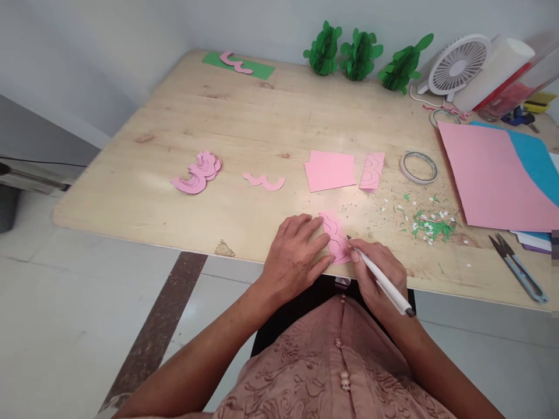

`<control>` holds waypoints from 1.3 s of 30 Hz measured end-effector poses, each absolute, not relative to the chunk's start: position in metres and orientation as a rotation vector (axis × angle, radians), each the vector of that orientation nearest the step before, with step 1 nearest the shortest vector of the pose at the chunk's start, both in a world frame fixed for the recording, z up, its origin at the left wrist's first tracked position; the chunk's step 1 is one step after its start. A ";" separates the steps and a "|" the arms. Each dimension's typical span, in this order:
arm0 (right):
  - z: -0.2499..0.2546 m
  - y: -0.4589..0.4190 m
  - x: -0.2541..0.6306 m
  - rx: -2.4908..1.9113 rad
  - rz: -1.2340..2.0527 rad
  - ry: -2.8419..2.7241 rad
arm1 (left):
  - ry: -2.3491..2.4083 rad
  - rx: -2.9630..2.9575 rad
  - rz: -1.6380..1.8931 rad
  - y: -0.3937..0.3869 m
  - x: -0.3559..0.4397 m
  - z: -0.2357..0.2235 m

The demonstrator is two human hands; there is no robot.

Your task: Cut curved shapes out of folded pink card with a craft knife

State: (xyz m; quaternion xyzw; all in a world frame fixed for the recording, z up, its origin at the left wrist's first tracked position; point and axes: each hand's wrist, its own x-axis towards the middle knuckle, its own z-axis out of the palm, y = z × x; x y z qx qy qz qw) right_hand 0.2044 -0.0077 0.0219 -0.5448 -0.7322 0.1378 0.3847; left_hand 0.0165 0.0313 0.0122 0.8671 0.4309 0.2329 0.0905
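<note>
My right hand [379, 269] grips a white pen [382, 282] with a dark end cap. The pen's tip is at the right edge of a small pink paper piece [335, 240] with wavy curved outlines, near the table's front edge. Spread flat, the fingers of my left hand [299, 253] press on the left side of that piece. Just beyond lie a stack of pink paper squares [331, 170] and a folded pink strip [372, 171] with curved lines drawn on it. A single wavy pink cutout [264, 181] rests farther left.
A pile of wavy pink cutouts [198, 173] lies left. At right are a tape roll [418, 168], paper scraps [432, 226], thread snips [519, 267] and pink sheets [493, 174]. Green paper trees [361, 55] and a white fan [458, 65] stand behind.
</note>
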 end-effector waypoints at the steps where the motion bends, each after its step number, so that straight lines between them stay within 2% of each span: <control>1: 0.023 -0.008 0.205 -1.397 0.405 -1.819 | 1.282 2.575 0.693 0.031 0.017 0.012; 15: 0.033 0.004 0.202 -1.440 1.022 -1.500 | 1.281 2.573 0.680 0.032 0.016 0.014; 39: 0.036 0.007 0.202 -1.471 1.020 -1.571 | 1.269 2.567 0.707 0.032 0.015 0.014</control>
